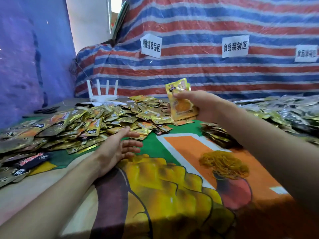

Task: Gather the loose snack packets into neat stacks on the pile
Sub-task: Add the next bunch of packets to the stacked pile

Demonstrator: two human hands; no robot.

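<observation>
Bundle of yellow packets (180,102) is gripped by the right hand (198,105) above the far middle of the table (172,149). Its long axis is near vertical, the top leans slightly left, and the printed face is turned toward the camera. The thumb is laid across the front, with the fingers curled behind the lower right side.

The left hand (120,147) is held open with fingers straight, pointing forward and right, palm on edge. It is just beside the near edge of the loose pile (96,119); contact cannot be told.

The pile is made of gold and orange packets lying flat at every angle, spread over the left and far middle of the table.

A clump of yellow rubber bands (224,163) is seen on the printed cloth, right of centre. A small dark stack (215,133) lies beside the right forearm.

A white router (101,94), antennas upright, stands behind the pile — a striped tarp (198,69) with paper labels (151,46) is hung beyond.
</observation>
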